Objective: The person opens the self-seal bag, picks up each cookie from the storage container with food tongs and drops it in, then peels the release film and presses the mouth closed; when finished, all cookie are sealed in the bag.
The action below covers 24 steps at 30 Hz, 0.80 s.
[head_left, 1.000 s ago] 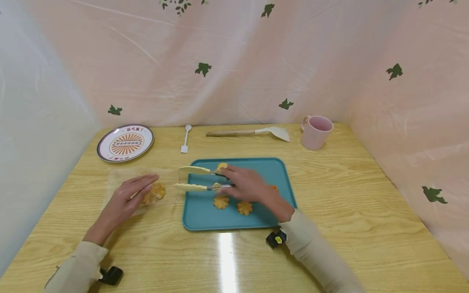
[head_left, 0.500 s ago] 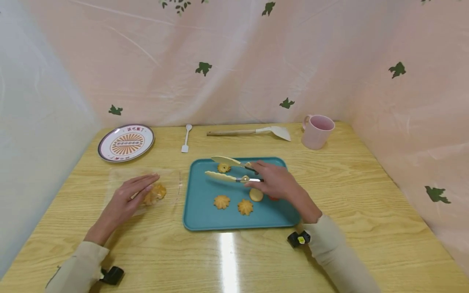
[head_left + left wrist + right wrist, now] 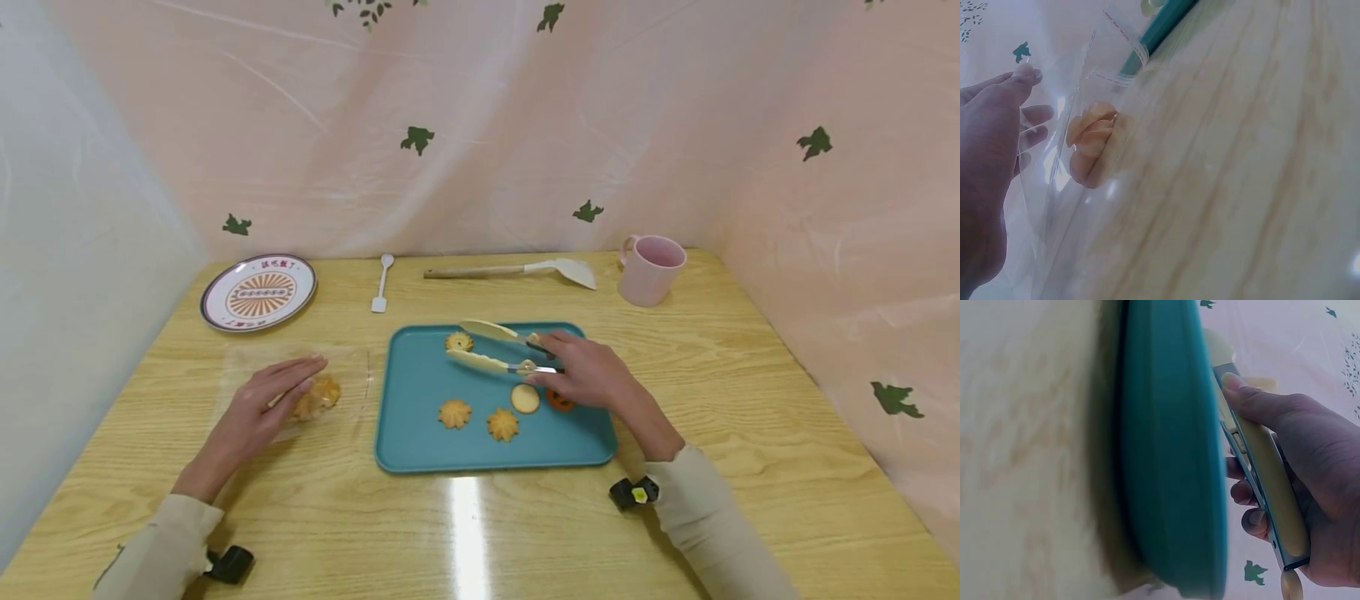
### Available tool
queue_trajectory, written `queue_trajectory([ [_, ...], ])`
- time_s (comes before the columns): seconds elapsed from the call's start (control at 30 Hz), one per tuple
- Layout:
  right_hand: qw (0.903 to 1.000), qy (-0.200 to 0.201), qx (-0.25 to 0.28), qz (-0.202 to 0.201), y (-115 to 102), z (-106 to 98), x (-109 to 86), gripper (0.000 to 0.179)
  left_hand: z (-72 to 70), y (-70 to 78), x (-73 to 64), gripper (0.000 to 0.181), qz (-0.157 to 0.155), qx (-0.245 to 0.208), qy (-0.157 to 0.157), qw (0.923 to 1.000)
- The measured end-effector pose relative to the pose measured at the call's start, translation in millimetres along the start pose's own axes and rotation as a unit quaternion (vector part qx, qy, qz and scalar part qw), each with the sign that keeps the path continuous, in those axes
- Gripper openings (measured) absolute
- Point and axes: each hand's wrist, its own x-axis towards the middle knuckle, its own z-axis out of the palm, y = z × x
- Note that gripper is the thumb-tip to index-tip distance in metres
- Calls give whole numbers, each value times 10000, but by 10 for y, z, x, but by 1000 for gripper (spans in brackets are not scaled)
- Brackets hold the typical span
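In the head view my left hand (image 3: 258,408) is at a clear plastic bag (image 3: 348,367), its thumb and fingers pinching the upper film. Flower-shaped cookies (image 3: 318,398) lie inside the bag, partly covered by that hand; the left wrist view shows these cookies (image 3: 1092,144) through the film. My right hand (image 3: 592,371) grips a pair of cream-tipped tongs (image 3: 480,362) above a teal tray (image 3: 405,446), the tongs' arms spread with nothing between them. On the tray lie a ring cookie (image 3: 459,342), two flower cookies (image 3: 454,413), a round cookie (image 3: 525,398) and an orange cookie (image 3: 559,401).
Along the back of the wooden table stand or lie a patterned plate (image 3: 258,293), a small white spoon-like tool (image 3: 381,285), a wooden-handled spatula (image 3: 510,271) and a pink mug (image 3: 649,272). A pale curtain (image 3: 487,125) hangs behind them.
My right hand has drawn the tongs rightward from the bag's mouth back over the tray, uncovering the round and orange cookies. The left hand has stayed at the bag.
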Motion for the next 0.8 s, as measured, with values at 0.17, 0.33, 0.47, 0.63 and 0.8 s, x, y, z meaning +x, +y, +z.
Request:
queue_trajectory([
  [0.17, 10000, -17, -55, 25, 24, 7, -12, 64, 2, -7, -2, 42, -8, -17, -19, 10000],
  [0.33, 10000, -7, -82, 2, 33, 1, -13, 64, -8, -26, -8, 45, -97, 19, -145, 9998],
  [0.47, 10000, -37, -77, 15, 29, 0, -6, 64, -9, -43, -18, 44, -100, 30, -162, 9998],
  [0.63, 9998, -189, -85, 9, 25, 4, 23, 66, -6, -51, -25, 43, -59, 20, -133, 9999],
  [0.8, 9995, -313, -75, 10, 26, -4, 56, 66, -9, -45, -29, 43, -109, 52, -162, 9998],
])
